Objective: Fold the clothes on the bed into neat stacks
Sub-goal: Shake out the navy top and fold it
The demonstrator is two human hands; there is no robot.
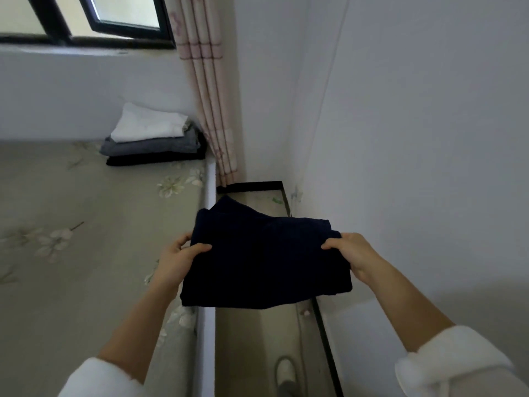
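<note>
A folded dark navy garment (266,259) hangs in the air over the gap between the bed and the wall. My left hand (179,259) grips its left edge and my right hand (353,252) grips its right edge, thumbs on top. At the far corner of the bed (86,224) sits a stack of folded clothes (156,138): a white piece on top, a grey one under it, a black one at the bottom.
The bed has a pale green floral sheet and a white side edge. A pink patterned curtain (211,96) hangs by the corner under a black-framed window (86,21). A white wall (415,124) rises on the right, with a narrow floor strip and my slipper (284,373) below.
</note>
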